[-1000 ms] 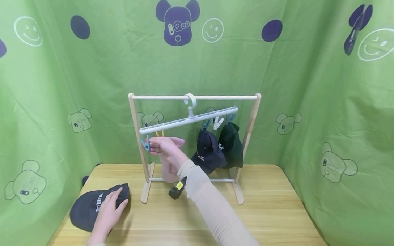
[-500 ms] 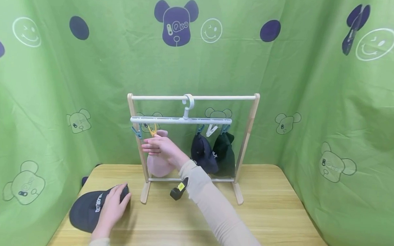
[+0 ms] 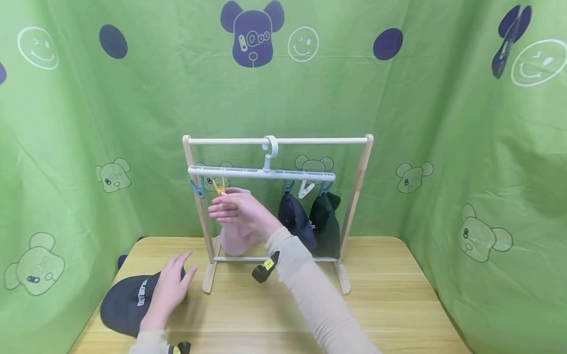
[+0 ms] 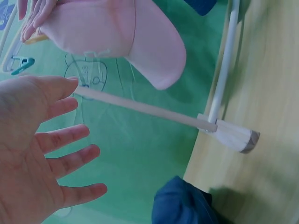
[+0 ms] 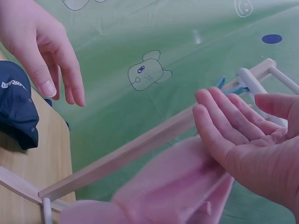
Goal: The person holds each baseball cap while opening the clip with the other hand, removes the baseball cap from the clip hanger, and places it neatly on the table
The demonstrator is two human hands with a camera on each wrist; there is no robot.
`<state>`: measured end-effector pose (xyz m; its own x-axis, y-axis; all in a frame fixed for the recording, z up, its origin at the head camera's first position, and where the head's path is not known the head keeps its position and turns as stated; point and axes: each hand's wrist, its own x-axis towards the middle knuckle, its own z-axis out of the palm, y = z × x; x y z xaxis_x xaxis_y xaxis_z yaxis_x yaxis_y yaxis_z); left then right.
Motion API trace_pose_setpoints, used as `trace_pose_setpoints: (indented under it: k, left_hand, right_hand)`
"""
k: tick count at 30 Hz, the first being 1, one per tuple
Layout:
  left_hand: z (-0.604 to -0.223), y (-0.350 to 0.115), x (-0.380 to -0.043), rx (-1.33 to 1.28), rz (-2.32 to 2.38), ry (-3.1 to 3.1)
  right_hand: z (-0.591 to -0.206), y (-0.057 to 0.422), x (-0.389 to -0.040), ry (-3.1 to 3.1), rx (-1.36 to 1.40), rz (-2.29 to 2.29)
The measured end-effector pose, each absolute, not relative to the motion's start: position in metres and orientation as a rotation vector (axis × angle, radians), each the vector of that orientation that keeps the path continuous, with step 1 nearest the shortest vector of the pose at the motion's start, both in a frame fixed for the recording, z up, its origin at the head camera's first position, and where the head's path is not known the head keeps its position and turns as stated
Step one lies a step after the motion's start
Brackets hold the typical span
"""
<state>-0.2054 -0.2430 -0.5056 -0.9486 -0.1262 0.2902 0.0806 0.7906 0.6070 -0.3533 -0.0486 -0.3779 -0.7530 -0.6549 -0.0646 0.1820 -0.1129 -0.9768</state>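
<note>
A pink cap hangs from a yellow clip at the left part of a white clip hanger. My right hand is beside the cap, just below that clip, fingers extended and gripping nothing. In the right wrist view, the palm of the right hand shows next to the pink cap. On the table at left lies a dark navy cap with white lettering. My left hand hovers by its right side; the left wrist view shows its fingers spread, holding nothing.
A wooden rack carries the hanger on its top bar. A navy cap and a dark green cap hang on its right half, with a white clip between. A blue clip is at the left end.
The hanger has swung from tilted, left end low, to level. The pink cap now hangs from the yellow clip. My left hand has lifted from the navy cap and moved slightly right.
</note>
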Motion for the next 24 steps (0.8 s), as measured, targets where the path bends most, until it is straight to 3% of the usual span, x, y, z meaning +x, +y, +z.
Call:
trace_pose_setpoints:
  k: [24]
  left_hand:
    - [-0.475,-0.217,-0.243,-0.109,-0.913,-2.533]
  right_hand:
    - [-0.369,-0.022,-0.374,1.516,-0.443,-2.126]
